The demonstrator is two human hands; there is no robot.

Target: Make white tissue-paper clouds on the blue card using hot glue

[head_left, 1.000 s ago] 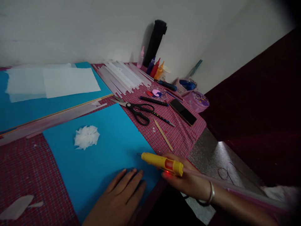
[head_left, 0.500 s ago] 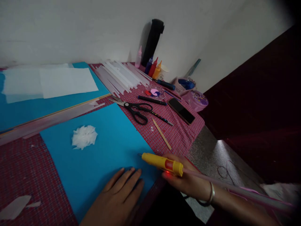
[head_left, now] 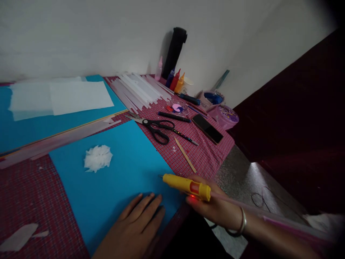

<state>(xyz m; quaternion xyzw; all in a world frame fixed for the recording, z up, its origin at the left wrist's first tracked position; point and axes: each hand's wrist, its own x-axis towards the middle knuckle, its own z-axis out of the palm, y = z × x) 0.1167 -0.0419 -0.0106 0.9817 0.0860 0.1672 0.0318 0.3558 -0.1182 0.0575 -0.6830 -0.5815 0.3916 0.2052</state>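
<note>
My right hand [head_left: 215, 207] is closed around a yellow glue gun [head_left: 185, 185] with a red light lit on its underside. A long pale glue stick runs back from the gun over my forearm. The nozzle points left, just above the near right edge of a large blue paper sheet [head_left: 118, 172]. My left hand [head_left: 134, 228] lies flat on that sheet's near corner, fingers together and stretched out. A white tissue-paper flower [head_left: 98, 157] sits on the sheet, well to the left of the nozzle.
On the red checked cloth [head_left: 205, 151] lie black scissors [head_left: 156, 127], a pencil, a wooden stick [head_left: 185, 154], a phone [head_left: 207, 127], a marker and white paper strips [head_left: 140, 90]. Colour bottles [head_left: 176, 80], a black flask [head_left: 175, 50] and pink tubs stand by the wall. More blue and white sheets lie far left.
Almost nothing has moved. Both hands and the glue gun keep their places; only my view has shifted slightly.
</note>
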